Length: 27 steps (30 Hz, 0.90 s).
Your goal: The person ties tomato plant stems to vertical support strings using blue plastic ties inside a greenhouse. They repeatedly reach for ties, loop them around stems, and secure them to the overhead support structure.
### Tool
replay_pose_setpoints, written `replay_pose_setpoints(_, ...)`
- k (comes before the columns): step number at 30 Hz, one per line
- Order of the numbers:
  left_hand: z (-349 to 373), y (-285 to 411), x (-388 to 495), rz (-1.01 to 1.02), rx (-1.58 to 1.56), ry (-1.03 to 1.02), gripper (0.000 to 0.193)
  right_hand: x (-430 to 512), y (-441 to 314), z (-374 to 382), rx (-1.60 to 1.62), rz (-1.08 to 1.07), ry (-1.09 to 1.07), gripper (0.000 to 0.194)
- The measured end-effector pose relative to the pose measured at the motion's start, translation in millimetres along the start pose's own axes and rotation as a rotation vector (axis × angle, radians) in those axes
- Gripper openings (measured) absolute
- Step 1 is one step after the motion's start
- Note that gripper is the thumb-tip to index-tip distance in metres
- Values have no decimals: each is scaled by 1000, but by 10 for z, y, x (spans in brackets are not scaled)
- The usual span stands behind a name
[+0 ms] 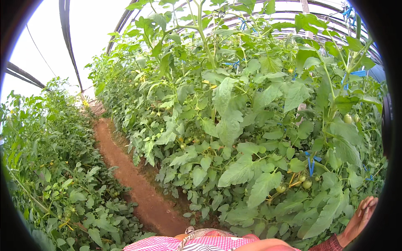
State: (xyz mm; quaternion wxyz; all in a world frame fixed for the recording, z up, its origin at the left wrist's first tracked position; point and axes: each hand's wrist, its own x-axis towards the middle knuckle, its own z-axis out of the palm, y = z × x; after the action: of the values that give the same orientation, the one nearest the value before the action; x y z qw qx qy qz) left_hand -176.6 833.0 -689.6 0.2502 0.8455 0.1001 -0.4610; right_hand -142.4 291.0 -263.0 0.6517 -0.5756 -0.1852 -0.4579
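My right hand is at the lower right rim, beyond a dark red knitted sleeve cuff. Its fingers are loosely extended with nothing visible in them, close beside the leaves of a tomato plant. Left of that hand hangs a cluster of unripe green tomatoes, below a blue tie on a stem. More green tomatoes hang higher up at the right. My left hand is out of view. Large tomato leaves fill the space before me.
A bare soil path runs away between this row and another row of tomato plants at the left. Overhead curve the dark greenhouse ribs. A pink checked garment and a striped cord show at the bottom.
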Motion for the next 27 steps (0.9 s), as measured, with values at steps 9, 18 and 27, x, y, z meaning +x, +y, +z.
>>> replay_pose_setpoints(9, -1214, -110, 192, 461, -201, 42, 40, -899, 477, 1728, 500, 284, -801, 34)
replay_pose_setpoints(18, -2058, -622, -71, 673, -134, -145, 38, -1537, 1072, 3623, 67, 838, -1360, 34)
replay_pose_setpoints(27, -1166, -1660, 118, -304, -89, 668, 44, -1956, 1492, 3920, -527, 431, -1505, 38)
